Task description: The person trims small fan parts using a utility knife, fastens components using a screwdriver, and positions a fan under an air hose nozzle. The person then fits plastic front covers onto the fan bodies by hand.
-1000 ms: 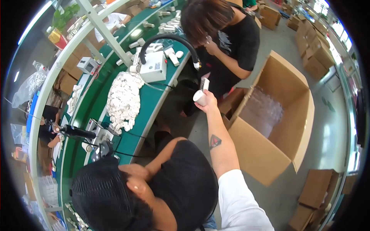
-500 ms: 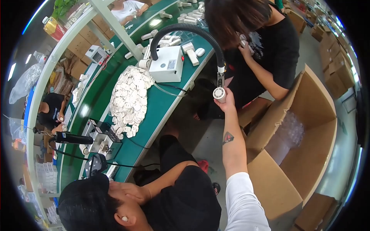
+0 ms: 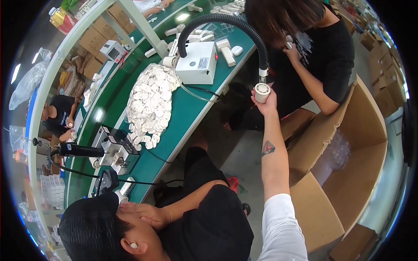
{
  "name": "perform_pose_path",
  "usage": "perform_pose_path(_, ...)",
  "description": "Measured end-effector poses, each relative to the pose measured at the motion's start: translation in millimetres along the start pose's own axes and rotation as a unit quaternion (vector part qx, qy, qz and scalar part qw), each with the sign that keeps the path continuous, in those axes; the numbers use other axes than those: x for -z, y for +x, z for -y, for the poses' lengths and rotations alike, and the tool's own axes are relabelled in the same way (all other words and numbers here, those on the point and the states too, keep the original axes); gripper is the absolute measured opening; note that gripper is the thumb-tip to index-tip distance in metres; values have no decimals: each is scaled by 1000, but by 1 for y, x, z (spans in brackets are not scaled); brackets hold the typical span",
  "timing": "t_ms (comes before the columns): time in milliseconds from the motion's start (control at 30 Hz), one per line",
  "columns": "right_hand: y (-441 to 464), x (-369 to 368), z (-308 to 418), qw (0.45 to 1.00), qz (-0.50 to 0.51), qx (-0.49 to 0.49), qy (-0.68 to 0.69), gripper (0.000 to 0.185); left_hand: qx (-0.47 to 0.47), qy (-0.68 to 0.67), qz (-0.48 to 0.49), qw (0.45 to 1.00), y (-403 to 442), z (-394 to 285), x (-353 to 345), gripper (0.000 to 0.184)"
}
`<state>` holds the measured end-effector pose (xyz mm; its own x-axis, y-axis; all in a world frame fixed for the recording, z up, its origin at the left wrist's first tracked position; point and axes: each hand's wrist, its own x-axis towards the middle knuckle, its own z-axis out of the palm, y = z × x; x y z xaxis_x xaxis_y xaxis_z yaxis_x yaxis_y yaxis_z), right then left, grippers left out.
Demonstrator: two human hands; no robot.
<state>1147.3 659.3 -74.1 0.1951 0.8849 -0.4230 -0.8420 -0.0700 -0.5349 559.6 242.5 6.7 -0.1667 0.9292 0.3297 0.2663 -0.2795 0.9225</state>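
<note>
My right hand [image 3: 269, 103] reaches out from the lower right, its fingers wrapped around a white round plastic piece with a slotted face [image 3: 262, 90]. Directly above that piece is the tip of a black flexible hose [image 3: 235, 21], with a pale collar; whether they touch I cannot tell. The hose rises from a white box-shaped machine [image 3: 197, 63] on the green bench [image 3: 185, 115]. Beside the machine lies a heap of small white plastic parts [image 3: 152, 102]. My left hand is out of view.
A co-worker in a black cap [image 3: 93, 217] sits close at lower left, and another in black [image 3: 322, 56] sits at upper right. An open cardboard box [image 3: 318, 204] with bubble wrap [image 3: 337, 152] stands right of my arm. A black power driver [image 3: 80, 150] hangs at left.
The view has shifted a little, so the bench and machine appear higher and further right. My right hand still grips the white piece, now turned to show more of its side, beneath the hose.
</note>
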Motion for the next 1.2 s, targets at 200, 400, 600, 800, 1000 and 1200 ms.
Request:
perform_pose_path(200,-11,2,6,999,4,-21,-35,39,-1,-7,2,1000,-3,1,1,61)
perform_pose_path(400,-28,0,10,998,1,-25,-60,37,-7,-15,2,1000,-8,-3,6,61)
perform_pose_path(600,-41,7,14,990,-49,-1,-131,32,-11,-24,1,1000,-11,-1,9,60)
perform_pose_path(800,-41,6,23,989,-36,0,-141,33,-17,-31,-2,999,-10,11,5,60)
perform_pose_path(1000,-23,-3,29,996,3,-9,-92,39,-33,-39,2,999,-2,30,-4,60)
perform_pose_path(1200,-14,-6,26,995,24,-44,-89,43,-54,-60,7,997,7,56,-19,60)
